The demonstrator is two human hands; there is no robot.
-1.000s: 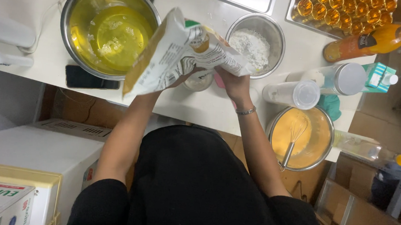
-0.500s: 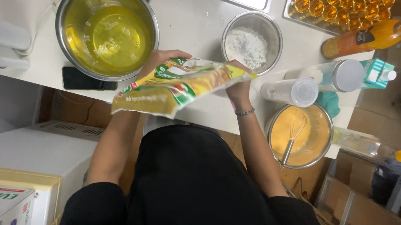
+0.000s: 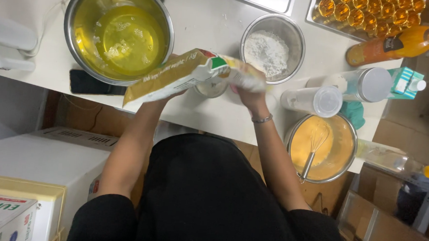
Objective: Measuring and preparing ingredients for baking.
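- The white tabletop (image 3: 216,25) carries almost everything within arm's reach of the person, so each bowl can be reached without a step.
- The big steel bowl (image 3: 118,28) with clear yellowish liquid stands at the far left, just beyond the packet, probably because it is too wide to stand closer to the edge.
- A second bowl with orange batter (image 3: 323,148) and a whisk (image 3: 313,147) in it sits at the right near corner, partly over the edge of the tabletop; the whisk leans on the rim, so it stays ready.
- The packet (image 3: 177,75), a long flat bag in yellow and mustard colour with a green and red patch near its right end, is held in the air above the near edge of the tabletop. It lies almost horizontal, the left end a little lower, and it looks soft and slightly bent.
- The smaller steel bowl of white powder (image 3: 270,49) stands just behind the right end of the packet, near its mouth I think.
- The left hand (image 3: 168,93) supports the packet from below, mostly hidden; it seems closed on it.
- The right hand (image 3: 249,87) is closed on the right end of the packet, pinching the whitish top part.
- A small cup (image 3: 210,89) stands under the packet, between the hands; what it contains I cannot tell.
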